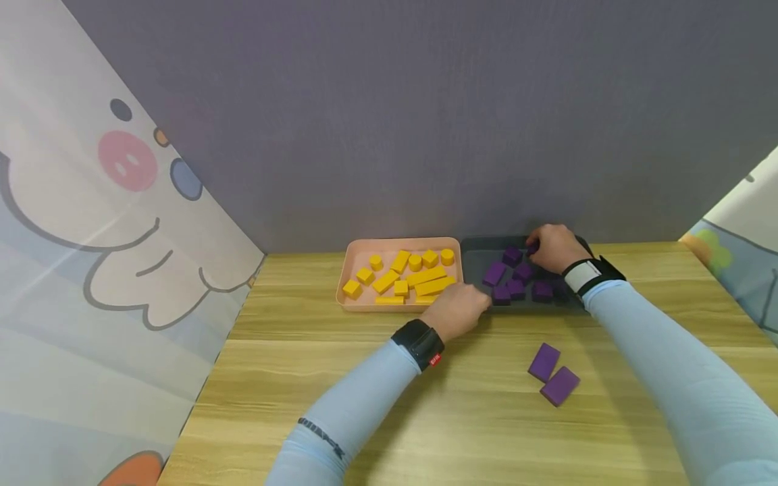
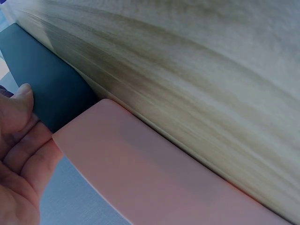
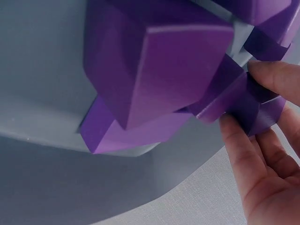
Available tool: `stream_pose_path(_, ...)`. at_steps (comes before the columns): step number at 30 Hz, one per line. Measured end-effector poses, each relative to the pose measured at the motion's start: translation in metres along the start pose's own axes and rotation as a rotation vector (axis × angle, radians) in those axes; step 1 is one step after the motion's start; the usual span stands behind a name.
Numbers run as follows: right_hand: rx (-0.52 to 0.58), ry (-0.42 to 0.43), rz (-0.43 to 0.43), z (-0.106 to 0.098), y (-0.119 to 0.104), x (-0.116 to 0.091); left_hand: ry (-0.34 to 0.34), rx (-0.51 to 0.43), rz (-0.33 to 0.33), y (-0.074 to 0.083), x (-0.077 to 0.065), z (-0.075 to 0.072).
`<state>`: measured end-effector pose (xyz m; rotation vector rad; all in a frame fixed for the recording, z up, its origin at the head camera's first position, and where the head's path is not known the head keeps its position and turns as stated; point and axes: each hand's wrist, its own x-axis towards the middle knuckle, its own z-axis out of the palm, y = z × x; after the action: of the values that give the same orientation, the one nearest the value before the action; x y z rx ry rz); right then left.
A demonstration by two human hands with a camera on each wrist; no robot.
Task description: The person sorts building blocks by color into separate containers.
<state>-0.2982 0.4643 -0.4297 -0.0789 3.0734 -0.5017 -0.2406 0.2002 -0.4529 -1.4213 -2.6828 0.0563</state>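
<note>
With its thumb on the outer wall, my left hand [image 1: 457,310] grips the near left rim of the dark grey tray [image 1: 486,248], beside the pink tray's corner. Over the far right part of the dark tray, my right hand [image 1: 556,248] pinches a small purple block [image 3: 255,105] between thumb and fingers. Several other purple blocks [image 1: 495,273] lie in that tray below and left of the right hand. The right wrist partly covers the tray's right end in the head view.
The pink tray [image 1: 389,244], holding several yellow blocks [image 1: 385,281], stands against the dark tray's left side. Two flat purple blocks [image 1: 560,386] lie on the wooden table [image 1: 474,418] in front of the dark tray. A grey panel [image 1: 401,121] rises behind both trays.
</note>
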Motion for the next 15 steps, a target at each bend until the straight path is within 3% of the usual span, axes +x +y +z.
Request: stream_pose_path(15,0.005,0.018,0.011,-0.004,-0.0021,-0.0039,-0.007,0.0,0.0,0.0,0.0006,0.0002)
